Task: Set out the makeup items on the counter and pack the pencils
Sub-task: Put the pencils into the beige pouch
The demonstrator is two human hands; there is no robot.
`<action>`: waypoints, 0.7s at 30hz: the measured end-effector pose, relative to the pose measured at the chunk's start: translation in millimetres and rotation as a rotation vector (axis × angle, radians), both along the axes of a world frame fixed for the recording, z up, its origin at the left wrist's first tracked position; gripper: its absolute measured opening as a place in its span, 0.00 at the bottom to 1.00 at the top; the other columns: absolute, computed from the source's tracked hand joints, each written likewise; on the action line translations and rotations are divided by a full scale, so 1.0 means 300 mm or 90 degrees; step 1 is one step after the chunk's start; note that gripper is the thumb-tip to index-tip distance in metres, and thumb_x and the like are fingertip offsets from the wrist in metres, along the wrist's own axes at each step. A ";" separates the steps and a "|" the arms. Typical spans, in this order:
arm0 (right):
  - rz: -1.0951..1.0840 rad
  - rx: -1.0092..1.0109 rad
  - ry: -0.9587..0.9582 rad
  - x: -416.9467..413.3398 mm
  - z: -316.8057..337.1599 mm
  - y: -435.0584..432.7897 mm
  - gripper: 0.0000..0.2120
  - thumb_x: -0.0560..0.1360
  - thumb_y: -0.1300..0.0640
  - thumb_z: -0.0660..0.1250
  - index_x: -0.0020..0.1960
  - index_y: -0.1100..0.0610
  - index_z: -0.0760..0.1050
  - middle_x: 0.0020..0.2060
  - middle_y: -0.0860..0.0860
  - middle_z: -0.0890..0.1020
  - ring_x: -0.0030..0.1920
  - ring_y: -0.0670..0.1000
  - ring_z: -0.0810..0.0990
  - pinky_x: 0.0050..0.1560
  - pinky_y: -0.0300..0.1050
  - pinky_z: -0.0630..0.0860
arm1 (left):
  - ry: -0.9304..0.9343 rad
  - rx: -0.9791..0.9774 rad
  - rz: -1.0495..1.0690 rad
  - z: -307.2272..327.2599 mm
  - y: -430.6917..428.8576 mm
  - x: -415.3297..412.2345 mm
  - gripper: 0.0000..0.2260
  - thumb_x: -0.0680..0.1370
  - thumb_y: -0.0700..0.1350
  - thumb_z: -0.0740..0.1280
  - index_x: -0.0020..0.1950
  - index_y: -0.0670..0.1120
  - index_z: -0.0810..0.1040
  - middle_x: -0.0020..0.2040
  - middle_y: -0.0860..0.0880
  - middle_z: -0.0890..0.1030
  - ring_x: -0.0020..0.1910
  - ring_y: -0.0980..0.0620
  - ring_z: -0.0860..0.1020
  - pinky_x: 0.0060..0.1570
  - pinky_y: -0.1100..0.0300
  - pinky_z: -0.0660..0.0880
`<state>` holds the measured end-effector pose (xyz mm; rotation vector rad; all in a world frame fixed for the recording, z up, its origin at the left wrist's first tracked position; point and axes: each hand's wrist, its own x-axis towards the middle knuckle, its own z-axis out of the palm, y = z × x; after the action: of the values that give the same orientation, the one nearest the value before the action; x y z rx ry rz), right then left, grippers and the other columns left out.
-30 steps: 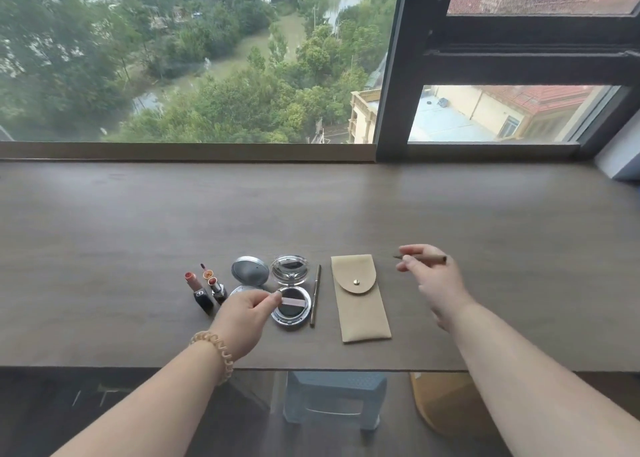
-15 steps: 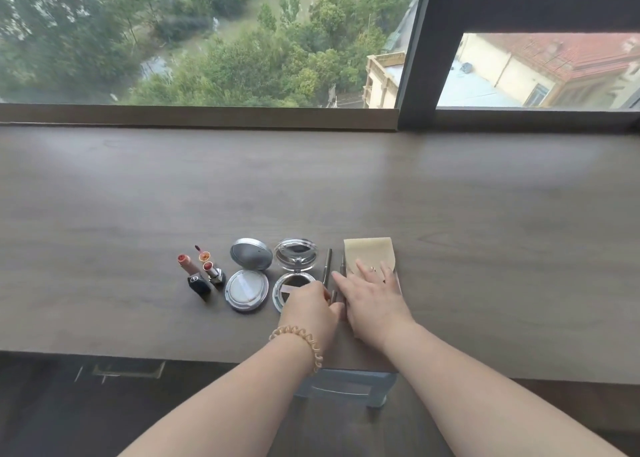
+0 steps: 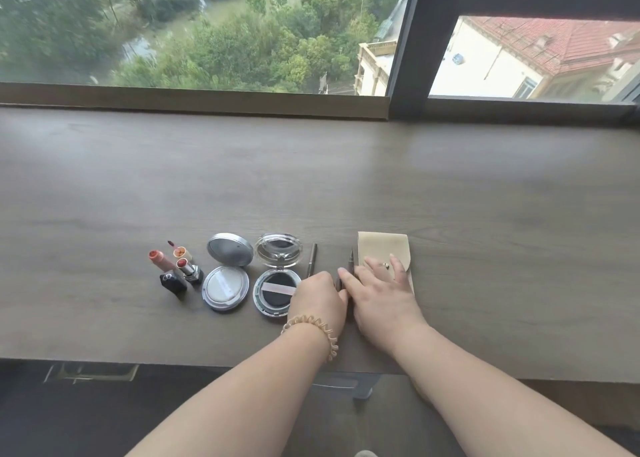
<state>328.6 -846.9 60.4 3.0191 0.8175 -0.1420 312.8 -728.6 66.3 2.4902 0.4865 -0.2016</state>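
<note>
— Counter (image 3: pixel 450 197)? 
— Grey-brown, wood-grained. 
— Pouch (image 3: pixel 382 249)? 
— Plain beige, brass snap. 
— Compacts? 
— Left one (image 3: pixel 227 273) silver; right one (image 3: pixel 277 276) clear-lidded, black inside, pale pink strip. 
— Lipsticks (image 3: pixel 175 268)? 
— Coral and red, black bases. 
— Pencils (image 3: pixel 311 262)? 
— Dark grey-brown.

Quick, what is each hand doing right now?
Left hand: curled, over a pencil; grasp cannot be told.
Right hand: open, flat on the pouch.

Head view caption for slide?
Both hands meet at pencils beside beige pouch, open compacts alongside.
</note>
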 end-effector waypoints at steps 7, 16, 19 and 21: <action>-0.001 0.111 -0.099 0.005 0.048 0.029 0.16 0.64 0.56 0.68 0.51 0.51 0.79 0.47 0.50 0.80 0.56 0.56 0.76 0.65 0.53 0.50 | -0.064 -0.043 0.048 0.004 0.036 -0.051 0.15 0.73 0.53 0.68 0.55 0.45 0.78 0.53 0.47 0.82 0.54 0.47 0.78 0.52 0.59 0.71; 0.144 0.023 -0.029 0.044 0.036 0.188 0.11 0.73 0.60 0.62 0.52 0.49 0.78 0.46 0.47 0.79 0.59 0.53 0.72 0.70 0.52 0.49 | -0.124 -0.056 0.163 0.076 0.209 -0.113 0.04 0.71 0.48 0.69 0.39 0.49 0.78 0.31 0.56 0.77 0.37 0.53 0.78 0.37 0.63 0.66; 0.166 -0.014 -0.080 0.063 0.057 0.192 0.08 0.67 0.60 0.67 0.43 0.50 0.80 0.40 0.47 0.80 0.54 0.53 0.76 0.69 0.55 0.59 | -0.130 -0.054 0.190 0.084 0.253 -0.112 0.04 0.71 0.47 0.68 0.39 0.48 0.79 0.31 0.55 0.78 0.36 0.53 0.77 0.37 0.62 0.67; 0.192 -0.041 -0.087 0.071 0.064 0.191 0.06 0.63 0.59 0.70 0.38 0.50 0.80 0.36 0.46 0.80 0.49 0.51 0.78 0.67 0.54 0.64 | -0.132 -0.063 0.203 0.084 0.275 -0.114 0.04 0.71 0.47 0.68 0.39 0.48 0.79 0.31 0.55 0.79 0.34 0.56 0.76 0.33 0.66 0.66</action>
<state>349.8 -789.6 79.6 2.7660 1.2118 0.0409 278.5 -646.3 91.4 2.2673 0.7546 0.1545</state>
